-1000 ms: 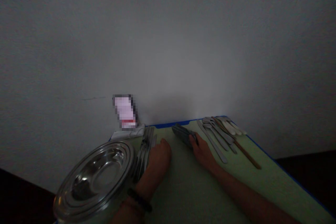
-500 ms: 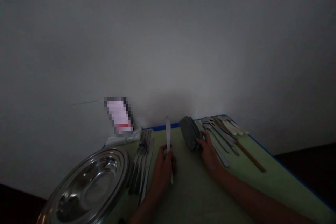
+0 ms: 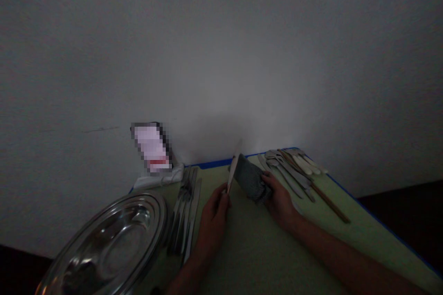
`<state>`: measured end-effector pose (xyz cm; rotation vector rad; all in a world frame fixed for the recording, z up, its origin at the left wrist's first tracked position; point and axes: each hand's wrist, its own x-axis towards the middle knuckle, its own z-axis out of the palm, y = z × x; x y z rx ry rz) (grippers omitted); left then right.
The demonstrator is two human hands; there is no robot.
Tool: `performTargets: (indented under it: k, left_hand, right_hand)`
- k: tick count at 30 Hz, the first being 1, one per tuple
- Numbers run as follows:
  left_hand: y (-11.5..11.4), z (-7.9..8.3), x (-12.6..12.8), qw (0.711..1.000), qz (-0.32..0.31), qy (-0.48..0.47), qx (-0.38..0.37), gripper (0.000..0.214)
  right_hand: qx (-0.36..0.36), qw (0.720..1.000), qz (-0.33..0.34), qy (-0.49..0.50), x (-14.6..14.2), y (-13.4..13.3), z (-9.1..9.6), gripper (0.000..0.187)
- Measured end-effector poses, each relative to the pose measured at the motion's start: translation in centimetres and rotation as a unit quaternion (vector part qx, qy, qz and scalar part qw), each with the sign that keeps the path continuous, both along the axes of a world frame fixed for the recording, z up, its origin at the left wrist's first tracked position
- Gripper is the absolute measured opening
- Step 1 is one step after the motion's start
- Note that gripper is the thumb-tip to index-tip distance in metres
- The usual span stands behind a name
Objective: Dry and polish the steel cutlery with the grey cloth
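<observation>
Head view: the left hand (image 3: 215, 214) pinches a table knife (image 3: 233, 173), tip pointing up and forward; just right of it, the right hand (image 3: 281, 203) grasps a bunched grey cloth (image 3: 252, 179). Ideally, cloth lies thick between right hand and knife.

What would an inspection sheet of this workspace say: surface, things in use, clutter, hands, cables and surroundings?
Surface: green tabletop with a blue edge.
Things in use: knife, blade pointing up and away, blurred; gray cloth close beside it, contact unclear.
Clutter: shiny metal dish at left, forks beside it; at right, spoons, white-handled utensils and brown sticks; pixelated phone-like screen at the back left.
Hands: left hand grips the knife; right hand grips the cloth.
Cables: nothing seen.
Surroundings: plain gray wall behind, faint line mark on it; dim light.
</observation>
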<state>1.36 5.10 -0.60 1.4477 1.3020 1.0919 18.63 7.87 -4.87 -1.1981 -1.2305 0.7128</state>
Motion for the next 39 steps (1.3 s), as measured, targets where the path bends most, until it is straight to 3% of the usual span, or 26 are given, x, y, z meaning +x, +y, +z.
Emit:
performTargets:
  k: [2, 4, 7, 14, 21, 25, 29, 33, 39]
  left_hand:
    - [0.0, 0.1, 0.1, 1.000, -0.004, 0.016, 0.002, 0.038]
    - [0.0, 0.2, 0.3, 1.000, -0.007, 0.023, -0.005, 0.037]
    - [-0.2, 0.2, 0.4, 1.000, -0.007, 0.030, 0.001, 0.033]
    - [-0.2, -0.2, 0.3, 0.998, -0.030, 0.045, 0.024, 0.021]
    - [-0.6, -0.4, 0.6, 0.997, -0.054, 0.057, 0.003, 0.017]
    - [-0.6, -0.6, 0.5, 0.994, -0.072, 0.076, 0.013, 0.014]
    - [-0.7, -1.0, 0.4, 0.979, -0.118, 0.157, 0.056, 0.010]
    - [-1.1, -0.9, 0.6, 0.969, -0.151, 0.181, 0.070, 0.014]
    - [-1.1, -0.5, 0.6, 0.983, -0.149, 0.104, 0.037, 0.017]
  right_hand:
    - [-0.050, 0.990, 0.044, 0.125, 0.0, -0.1, 0.8, 0.036]
    - [-0.095, 0.957, 0.091, 0.258, 0.0, -0.3, 1.6, 0.031]
    - [-0.112, 0.929, 0.121, 0.332, 0.1, -0.4, 2.2, 0.027]
    - [-0.104, 0.931, 0.164, 0.309, 0.0, -0.4, 1.9, 0.019]
    - [-0.100, 0.925, 0.244, 0.274, -0.4, -1.3, 2.5, 0.034]
    - [-0.077, 0.944, 0.243, 0.212, -0.3, -1.3, 2.5, 0.035]
    - [-0.057, 0.965, 0.217, 0.137, -0.2, -1.0, 2.3, 0.035]
    - [-0.081, 0.953, 0.233, 0.175, -0.3, -0.6, 1.6, 0.034]
    - [-0.090, 0.941, 0.214, 0.246, -0.5, -0.4, 1.0, 0.029]
